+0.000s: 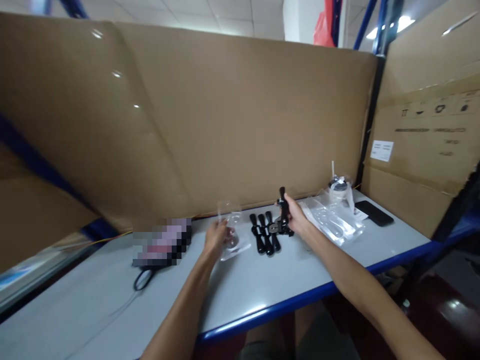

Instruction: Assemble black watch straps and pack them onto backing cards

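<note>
My right hand (pixel 295 214) is closed around an upright black handled tool (pixel 284 212), with metal and black parts at its lower end; its exact kind is unclear. Just left of it, three black pieces (pixel 265 232), narrow in the middle and wide at both ends, lie side by side on the table. My left hand (pixel 215 237) pinches a clear plastic bag (pixel 235 247). Something round shows through the bag, too blurred to name. The left fingertips are partly smeared.
Flat clear plastic packaging (pixel 333 220) lies right of my right hand, with a lidded cup with a straw (pixel 338 185) and a black phone (pixel 374 213) beyond. A blurred-out item with a black loop (pixel 143 279) sits left. Cardboard (pixel 243 115) walls the grey table (pixel 262 290).
</note>
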{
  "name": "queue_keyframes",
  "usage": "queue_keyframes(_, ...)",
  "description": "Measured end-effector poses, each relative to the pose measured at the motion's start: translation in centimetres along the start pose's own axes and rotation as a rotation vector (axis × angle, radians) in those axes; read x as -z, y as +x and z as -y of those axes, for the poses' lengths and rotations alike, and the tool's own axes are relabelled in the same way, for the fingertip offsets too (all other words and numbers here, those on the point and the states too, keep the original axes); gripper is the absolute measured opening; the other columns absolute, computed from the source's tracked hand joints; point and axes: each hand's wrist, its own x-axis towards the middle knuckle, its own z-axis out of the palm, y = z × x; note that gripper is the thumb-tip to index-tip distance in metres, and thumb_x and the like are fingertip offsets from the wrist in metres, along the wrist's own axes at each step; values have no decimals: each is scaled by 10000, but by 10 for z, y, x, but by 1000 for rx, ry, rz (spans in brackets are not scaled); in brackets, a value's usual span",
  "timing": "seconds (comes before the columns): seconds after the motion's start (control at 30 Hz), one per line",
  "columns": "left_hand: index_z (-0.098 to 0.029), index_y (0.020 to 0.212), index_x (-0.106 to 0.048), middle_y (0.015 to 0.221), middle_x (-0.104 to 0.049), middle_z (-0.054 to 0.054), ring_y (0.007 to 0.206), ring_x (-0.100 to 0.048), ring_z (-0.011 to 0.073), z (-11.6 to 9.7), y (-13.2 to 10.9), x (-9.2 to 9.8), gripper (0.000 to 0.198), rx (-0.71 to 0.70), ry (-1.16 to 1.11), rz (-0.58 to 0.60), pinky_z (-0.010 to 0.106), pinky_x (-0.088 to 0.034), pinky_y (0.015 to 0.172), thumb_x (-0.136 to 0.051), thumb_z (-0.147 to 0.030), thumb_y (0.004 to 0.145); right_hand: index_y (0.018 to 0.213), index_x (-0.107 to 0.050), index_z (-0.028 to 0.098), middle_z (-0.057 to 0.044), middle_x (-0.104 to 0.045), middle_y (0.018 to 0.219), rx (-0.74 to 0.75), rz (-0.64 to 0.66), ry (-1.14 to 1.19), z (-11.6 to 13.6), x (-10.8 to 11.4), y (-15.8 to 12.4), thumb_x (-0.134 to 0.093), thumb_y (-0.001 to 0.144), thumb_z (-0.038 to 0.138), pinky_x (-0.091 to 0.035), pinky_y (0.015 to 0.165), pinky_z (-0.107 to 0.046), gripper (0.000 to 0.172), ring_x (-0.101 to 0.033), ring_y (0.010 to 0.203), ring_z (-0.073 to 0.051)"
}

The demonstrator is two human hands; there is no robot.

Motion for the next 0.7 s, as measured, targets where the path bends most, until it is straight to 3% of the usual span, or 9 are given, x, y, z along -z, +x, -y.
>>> queue_keyframes(0.2,-134,1211,-669,600,-620,9,408,-527,138,1,14,12,457,-36,-29,-124,209,-393,441,-629,-77,759,788,-633,170,36,-494,492,-62,-75,209,5,4,2,-498,1018,483,-167,401,-241,411,-208,443,-91)
queue_keyframes(0.33,-109,1232,-643,761,-693,103,615,-686,207,2,13,12,420,-11,-189,-82,272,-506,558,-593,-158,818,773,-600,176,35,-528,510,-76,-143,224,8,16,11,-472,1035,404,-182,383,-216,370,-233,423,-86)
queue_keyframes(0.43,-136,1095,-686,866,-720,147,892,-733,274,1,12,15,357,-103,-69,-134,299,-540,688,-645,-79,745,762,-597,176,46,-500,481,-102,-163,197,6,22,15,-466,1030,437,-188,361,-198,396,-211,386,-75)
queue_keyframes(0.57,-212,960,-695,1137,-717,173,1369,-519,339,-7,2,20,359,-281,128,-182,340,-518,917,-730,-23,657,743,-576,178,39,-524,504,-44,-103,157,2,23,17,-543,991,483,-166,346,-185,395,-209,368,-53)
queue_keyframes(0.7,-216,949,-704,1287,-668,139,1482,-377,299,-23,-21,7,332,-442,12,-124,308,-484,1020,-777,-38,678,739,-550,184,50,-481,486,-18,-34,127,-4,17,16,-630,934,542,-131,347,-173,415,-280,359,-46)
